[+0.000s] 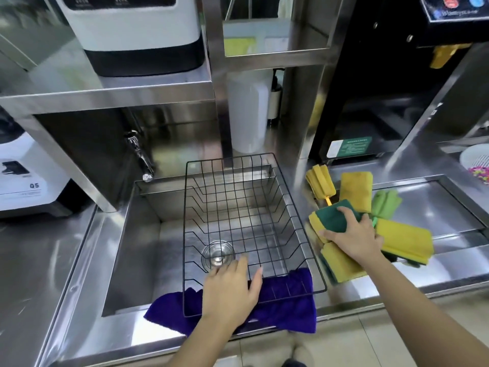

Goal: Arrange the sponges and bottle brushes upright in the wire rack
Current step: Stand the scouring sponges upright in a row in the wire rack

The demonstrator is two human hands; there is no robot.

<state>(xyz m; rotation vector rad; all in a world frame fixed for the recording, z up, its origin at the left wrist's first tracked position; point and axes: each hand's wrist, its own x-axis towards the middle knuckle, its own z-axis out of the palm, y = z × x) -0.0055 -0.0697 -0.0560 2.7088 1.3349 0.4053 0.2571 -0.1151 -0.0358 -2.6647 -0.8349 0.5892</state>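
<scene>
A black wire rack point(238, 181) sits empty over the steel sink point(132, 247), its front edge resting on a purple cloth point(288, 311). My left hand point(230, 292) lies flat on the rack's front rim, fingers spread. To the right of the sink lies a pile of yellow-and-green sponges. My right hand point(352, 235) closes on the top sponge point(330, 217), green side up. Another sponge point(341, 266) lies below my hand, one point(404, 241) to its right and one point(356, 190) behind. A yellow bottle brush point(320, 182) and a green one point(385, 203) lie flat there.
A faucet point(139, 154) hangs over the sink's back left corner. A white bottle point(248, 115) stands behind the rack. A white appliance point(23, 178) is at the left, a dark machine point(370, 102) at the back right, and a white colander point(476, 160) at the far right.
</scene>
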